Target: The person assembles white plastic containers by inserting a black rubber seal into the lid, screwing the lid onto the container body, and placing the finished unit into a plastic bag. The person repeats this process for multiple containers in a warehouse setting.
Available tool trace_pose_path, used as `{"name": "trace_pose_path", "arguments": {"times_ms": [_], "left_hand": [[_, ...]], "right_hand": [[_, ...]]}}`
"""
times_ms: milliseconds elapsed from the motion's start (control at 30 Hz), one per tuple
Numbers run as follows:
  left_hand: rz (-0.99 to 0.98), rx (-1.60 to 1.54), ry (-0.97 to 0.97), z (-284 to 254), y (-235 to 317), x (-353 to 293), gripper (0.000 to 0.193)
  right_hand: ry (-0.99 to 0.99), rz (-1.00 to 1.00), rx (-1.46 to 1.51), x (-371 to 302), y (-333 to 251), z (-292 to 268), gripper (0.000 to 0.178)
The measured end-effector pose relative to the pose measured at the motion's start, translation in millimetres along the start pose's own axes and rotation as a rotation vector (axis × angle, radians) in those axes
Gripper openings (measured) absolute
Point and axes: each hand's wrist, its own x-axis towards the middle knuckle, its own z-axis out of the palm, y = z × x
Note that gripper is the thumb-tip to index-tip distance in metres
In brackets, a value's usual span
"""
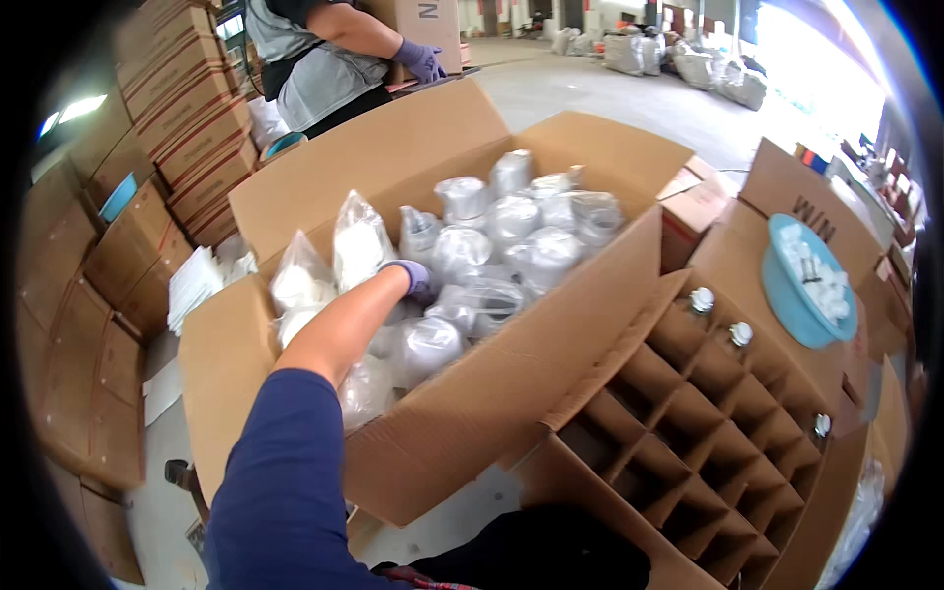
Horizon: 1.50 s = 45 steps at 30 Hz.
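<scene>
Fingers [425, 285] of the left hand [418, 278], in a purple glove, are buried among the bagged bottles [462, 258]; whether they are spread or pinching cannot be told. The right hand is out of view. The bottles fill the large open carton [462, 413], each wrapped in crinkled clear plastic film, glossy and pale, rounded in form with narrow necks.

Surface and room: a smooth grey concrete floor [590, 93], daylight bright at upper right, stuffed sacks [678, 59] lying far back. Stacks of closed brown cartons [187, 108] line the left side. A second person [324, 59] in a grey apron and purple glove stands beyond the carton.

To the right sits a second carton with a corrugated cardboard divider grid [708, 423], its cells square and deep; a few white-capped bottles [701, 299] stand in the upper cells. A round light-blue plastic bowl [787, 315] rests on a carton flap just beside the grid, holding small white parts.
</scene>
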Motion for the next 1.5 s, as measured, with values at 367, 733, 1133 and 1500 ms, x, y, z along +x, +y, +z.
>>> {"name": "trace_pose_path", "arguments": {"times_ms": [367, 733, 1133, 1500], "left_hand": [[-0.087, -0.185, 0.269, -105.9, 75.7, -100.3, 0.043], [0.601, -0.882, 0.588, -160.5, 291.5, -390.4, 0.027], [0.805, -1.163, 0.649, 179.6, 444.3, -339.5, 0.045], [1.232, -0.955, 0.147, 112.0, 482.2, -279.6, 0.024]], "right_hand": [[0.243, -0.675, -0.189, -44.8, 23.4, 16.2, 0.021], [0.429, -0.992, -0.132, -75.2, -56.8, -15.2, 0.07], [0.169, -1.016, -0.54, -63.9, -92.9, 0.7, 0.026], [1.024, -0.232, -0.671, 281.8, -167.1, -283.3, 0.041]]}}
